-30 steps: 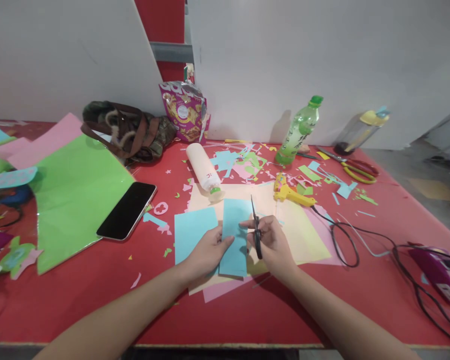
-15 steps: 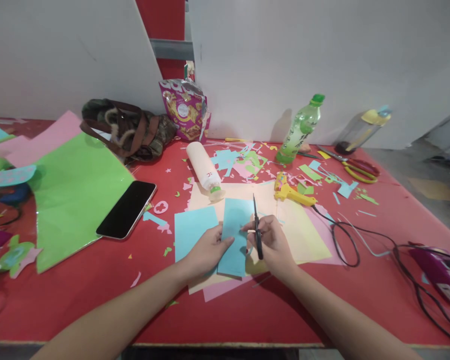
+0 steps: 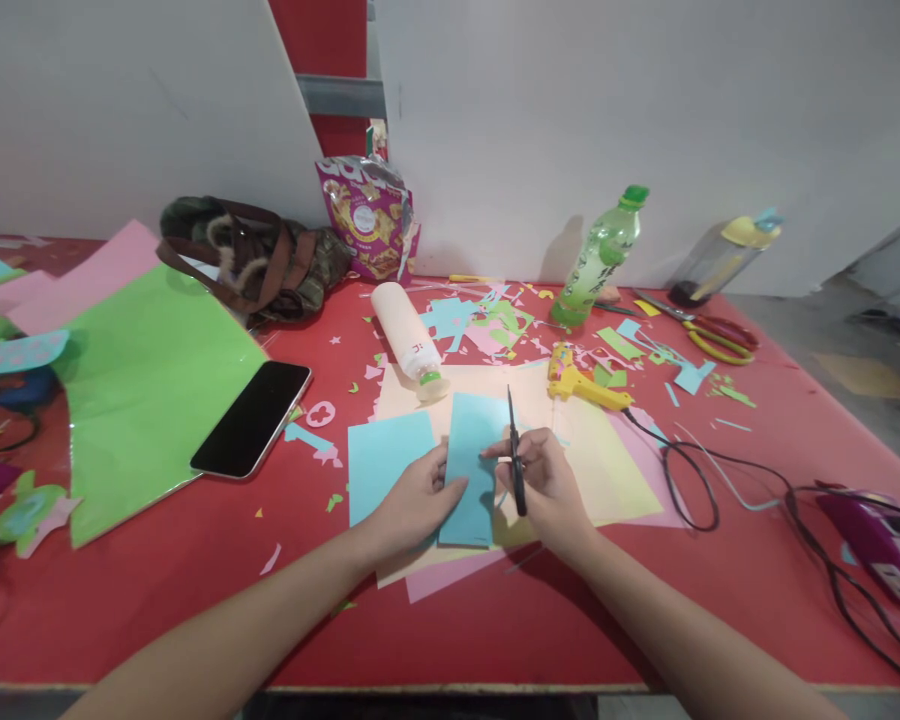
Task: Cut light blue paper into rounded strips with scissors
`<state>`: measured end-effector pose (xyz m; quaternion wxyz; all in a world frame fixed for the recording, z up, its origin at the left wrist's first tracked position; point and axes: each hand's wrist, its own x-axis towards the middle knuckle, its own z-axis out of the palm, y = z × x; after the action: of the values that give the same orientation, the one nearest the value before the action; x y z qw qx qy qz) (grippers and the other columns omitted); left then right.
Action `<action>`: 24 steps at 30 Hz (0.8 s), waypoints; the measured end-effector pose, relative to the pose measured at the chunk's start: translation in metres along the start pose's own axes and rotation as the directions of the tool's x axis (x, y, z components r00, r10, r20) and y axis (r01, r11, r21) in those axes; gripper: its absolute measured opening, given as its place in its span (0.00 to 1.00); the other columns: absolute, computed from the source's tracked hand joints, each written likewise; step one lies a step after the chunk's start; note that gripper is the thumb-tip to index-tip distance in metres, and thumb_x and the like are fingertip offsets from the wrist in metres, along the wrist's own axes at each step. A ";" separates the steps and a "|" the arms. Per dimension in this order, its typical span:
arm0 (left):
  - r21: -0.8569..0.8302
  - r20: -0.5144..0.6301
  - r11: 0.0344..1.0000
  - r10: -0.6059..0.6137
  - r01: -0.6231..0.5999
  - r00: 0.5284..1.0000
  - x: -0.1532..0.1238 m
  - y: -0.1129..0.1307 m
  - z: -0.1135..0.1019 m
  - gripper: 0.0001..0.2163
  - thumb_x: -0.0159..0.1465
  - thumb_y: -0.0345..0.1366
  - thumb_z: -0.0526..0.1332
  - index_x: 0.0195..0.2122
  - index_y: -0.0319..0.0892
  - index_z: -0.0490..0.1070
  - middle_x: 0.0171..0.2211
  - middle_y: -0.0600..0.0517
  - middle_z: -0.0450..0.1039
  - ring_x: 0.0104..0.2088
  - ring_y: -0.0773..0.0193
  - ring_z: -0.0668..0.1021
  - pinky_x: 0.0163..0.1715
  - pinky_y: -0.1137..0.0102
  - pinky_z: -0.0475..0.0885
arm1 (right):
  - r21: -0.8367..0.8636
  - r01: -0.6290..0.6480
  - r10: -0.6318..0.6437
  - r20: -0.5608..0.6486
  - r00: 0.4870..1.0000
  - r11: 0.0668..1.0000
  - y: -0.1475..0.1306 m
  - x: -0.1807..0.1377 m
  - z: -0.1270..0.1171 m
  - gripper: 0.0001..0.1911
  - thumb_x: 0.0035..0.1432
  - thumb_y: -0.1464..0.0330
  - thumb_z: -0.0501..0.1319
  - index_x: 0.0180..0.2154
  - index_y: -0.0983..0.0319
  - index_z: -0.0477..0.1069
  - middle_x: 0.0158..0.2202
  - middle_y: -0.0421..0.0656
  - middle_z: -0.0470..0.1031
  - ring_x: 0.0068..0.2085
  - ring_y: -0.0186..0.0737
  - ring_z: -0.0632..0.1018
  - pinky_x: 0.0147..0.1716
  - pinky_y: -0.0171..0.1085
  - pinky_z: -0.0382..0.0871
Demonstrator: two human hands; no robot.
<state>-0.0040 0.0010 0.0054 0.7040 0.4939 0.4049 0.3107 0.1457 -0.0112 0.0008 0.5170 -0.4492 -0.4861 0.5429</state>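
Observation:
My left hand (image 3: 418,500) grips the left edge of a narrow blue sheet of paper (image 3: 470,440), its thumb lying on top. In my right hand (image 3: 546,485) is a pair of scissors (image 3: 516,450), blades pointing away from me just right of the sheet. My right index finger reaches across to touch the paper. A second blue sheet (image 3: 390,455) lies flat to the left, partly under my left hand. Beneath both are stacked peach, yellow and pink sheets (image 3: 611,460). Beyond them rests a white bottle (image 3: 407,335) on its side.
A yellow glue gun (image 3: 585,385) with a black cord lies right of the sheets. Paper scraps (image 3: 487,320) litter the red table's back. A phone (image 3: 253,420) lies on green sheets (image 3: 142,380) at left. A green bottle (image 3: 600,260) and red-yellow-handled scissors (image 3: 720,340) are at back right.
The narrow blue sheet has shifted slightly right and away from me, and its near edge now looks different, lifted a little. The scissors stay in my right hand, nearly still.

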 end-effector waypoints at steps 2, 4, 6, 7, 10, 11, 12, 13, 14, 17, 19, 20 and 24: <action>0.041 -0.045 0.999 0.038 -0.036 0.998 -0.001 -0.001 -0.001 0.10 0.55 0.30 0.53 0.38 0.42 0.55 0.30 0.54 0.63 0.29 0.70 0.70 0.29 0.75 0.66 | -0.020 0.032 -0.032 -0.021 0.999 0.999 0.000 0.001 -0.001 0.15 0.47 0.64 0.61 0.27 0.57 0.53 0.29 0.39 0.69 0.34 0.36 0.73 0.28 0.34 0.66; 0.083 -0.102 0.993 0.097 -0.089 0.990 -0.001 -0.004 -0.002 0.14 0.53 0.28 0.53 0.39 0.44 0.51 0.31 0.56 0.60 0.27 0.73 0.68 0.25 0.78 0.64 | -0.022 0.046 -0.047 -0.027 0.999 0.999 0.000 0.002 -0.001 0.15 0.47 0.64 0.61 0.27 0.57 0.53 0.29 0.39 0.69 0.35 0.36 0.74 0.30 0.35 0.66; 0.105 -0.127 0.983 0.164 -0.151 0.978 0.000 -0.007 -0.005 0.17 0.52 0.27 0.54 0.40 0.46 0.48 0.35 0.55 0.58 0.28 0.74 0.68 0.24 0.79 0.63 | -0.023 0.051 -0.051 -0.024 0.998 0.998 0.001 0.002 -0.001 0.15 0.47 0.64 0.61 0.27 0.57 0.53 0.29 0.39 0.69 0.35 0.36 0.74 0.30 0.35 0.66; 0.125 -0.128 0.977 0.190 -0.175 0.973 0.000 -0.008 -0.006 0.18 0.52 0.27 0.54 0.41 0.46 0.47 0.37 0.54 0.57 0.28 0.74 0.68 0.24 0.79 0.63 | -0.027 0.052 -0.052 -0.022 0.998 0.998 0.001 0.002 -0.001 0.15 0.47 0.64 0.61 0.27 0.57 0.53 0.29 0.39 0.69 0.35 0.36 0.74 0.30 0.35 0.65; 0.282 -0.070 0.940 0.223 -0.195 0.972 0.000 -0.007 -0.011 0.17 0.52 0.26 0.53 0.42 0.45 0.52 0.38 0.52 0.58 0.30 0.72 0.68 0.25 0.78 0.64 | -0.039 0.047 -0.048 -0.026 0.999 0.998 0.002 0.002 -0.001 0.15 0.47 0.63 0.61 0.27 0.58 0.53 0.29 0.40 0.70 0.34 0.36 0.74 0.29 0.34 0.65; 0.357 -0.034 0.914 0.219 -0.193 0.975 0.000 -0.004 -0.012 0.15 0.53 0.26 0.52 0.42 0.44 0.56 0.36 0.52 0.60 0.30 0.71 0.68 0.25 0.78 0.64 | -0.039 0.041 -0.042 -0.024 0.999 0.998 0.002 0.002 -0.001 0.15 0.47 0.63 0.60 0.27 0.57 0.53 0.29 0.40 0.70 0.33 0.36 0.74 0.28 0.34 0.65; 0.437 0.012 0.879 0.205 -0.190 0.979 -0.001 -0.002 -0.014 0.13 0.53 0.26 0.52 0.39 0.43 0.61 0.35 0.52 0.61 0.30 0.70 0.68 0.26 0.77 0.64 | -0.040 0.033 -0.034 -0.019 0.999 0.999 0.002 0.001 -0.001 0.14 0.48 0.64 0.60 0.27 0.57 0.53 0.30 0.40 0.70 0.33 0.36 0.74 0.28 0.34 0.65; 0.512 0.055 0.835 0.202 -0.202 0.978 0.000 0.001 -0.015 0.10 0.52 0.26 0.52 0.35 0.41 0.65 0.33 0.51 0.63 0.30 0.69 0.68 0.26 0.76 0.65 | -0.043 0.027 -0.028 -0.012 1.000 0.999 0.002 0.001 -0.001 0.14 0.48 0.64 0.60 0.28 0.57 0.52 0.30 0.40 0.71 0.32 0.36 0.74 0.27 0.34 0.65; 0.561 0.076 0.801 0.202 -0.210 0.976 0.000 0.004 -0.016 0.10 0.52 0.25 0.51 0.32 0.41 0.68 0.31 0.51 0.64 0.29 0.68 0.69 0.26 0.75 0.65 | -0.046 0.024 -0.024 -0.004 1.000 0.999 0.002 0.001 -0.002 0.14 0.48 0.64 0.60 0.28 0.57 0.53 0.30 0.41 0.71 0.31 0.36 0.74 0.26 0.34 0.65; 0.608 0.128 0.762 0.182 -0.222 0.975 0.001 0.009 -0.019 0.12 0.50 0.25 0.51 0.32 0.40 0.71 0.31 0.50 0.69 0.32 0.65 0.71 0.29 0.73 0.66 | -0.056 0.038 -0.037 0.029 0.999 0.998 0.002 0.000 -0.002 0.13 0.48 0.65 0.60 0.28 0.57 0.53 0.30 0.41 0.71 0.30 0.35 0.73 0.25 0.34 0.66; 0.599 0.145 0.770 0.165 -0.219 0.976 0.002 0.010 -0.019 0.14 0.50 0.24 0.51 0.34 0.40 0.71 0.33 0.49 0.71 0.34 0.63 0.72 0.32 0.72 0.66 | -0.064 0.053 -0.051 0.047 0.998 0.997 0.001 -0.001 -0.002 0.13 0.48 0.66 0.60 0.27 0.57 0.53 0.30 0.40 0.71 0.29 0.35 0.73 0.25 0.34 0.66; 0.596 0.142 0.775 0.159 -0.213 0.977 0.002 0.010 -0.020 0.14 0.49 0.24 0.51 0.34 0.40 0.71 0.34 0.49 0.71 0.35 0.63 0.72 0.33 0.71 0.66 | -0.069 0.057 -0.054 0.053 0.997 0.996 0.001 -0.001 -0.002 0.13 0.48 0.66 0.60 0.27 0.57 0.53 0.30 0.40 0.71 0.29 0.34 0.72 0.25 0.34 0.66; 0.592 0.105 0.785 0.148 -0.182 0.983 0.002 0.008 -0.020 0.15 0.50 0.25 0.52 0.37 0.40 0.70 0.36 0.48 0.71 0.34 0.62 0.72 0.34 0.69 0.66 | -0.065 0.049 -0.046 0.053 0.998 0.997 0.000 -0.001 -0.001 0.13 0.48 0.66 0.60 0.27 0.57 0.53 0.30 0.40 0.71 0.28 0.33 0.72 0.23 0.33 0.65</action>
<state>-0.0205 0.0143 0.0090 0.4922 0.7325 0.4188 0.2139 0.1464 -0.0117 0.0003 0.5018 -0.4405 -0.5275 0.5253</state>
